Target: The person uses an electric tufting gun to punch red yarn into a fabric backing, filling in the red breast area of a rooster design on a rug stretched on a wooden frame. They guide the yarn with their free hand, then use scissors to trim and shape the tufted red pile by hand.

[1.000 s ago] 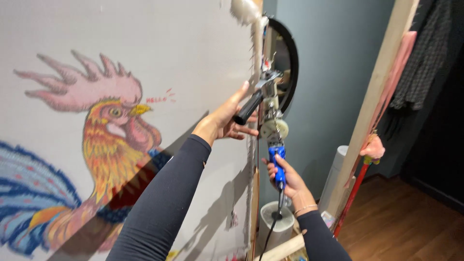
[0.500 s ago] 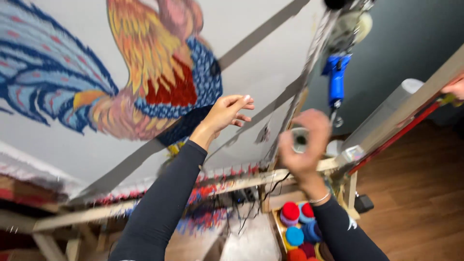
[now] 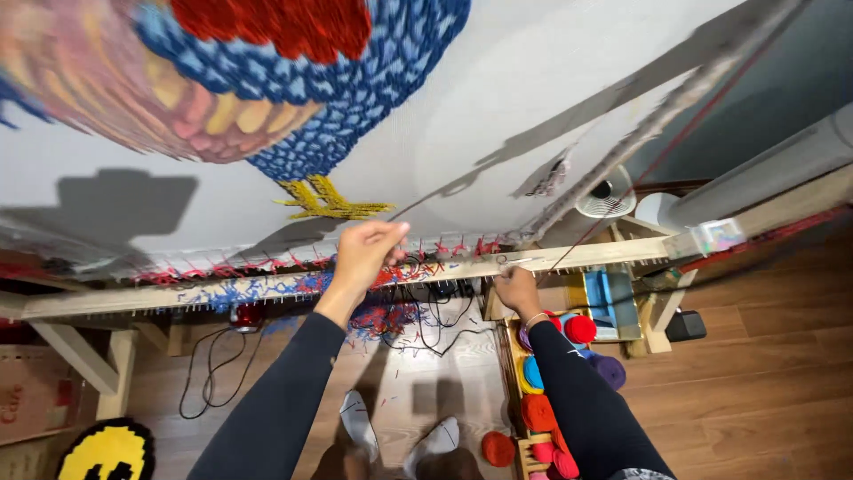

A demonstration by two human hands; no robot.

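The left hand (image 3: 364, 253) is raised in front of the cloth (image 3: 498, 133), near its bottom edge, fingers pressed together pinching a thin yarn (image 3: 462, 188) that runs up and right. The right hand (image 3: 515, 286) is curled at the bottom rail (image 3: 267, 286); its grip cannot be told. Yarn balls (image 3: 579, 329) lie below.

A thin dark yarn strand (image 3: 613, 191) runs taut and slanting across the white tufting cloth (image 3: 498, 116).

A brown cardboard box (image 3: 34, 396) is seen at lower left, on the floor. Red print is carried on its side. No screens are seen.
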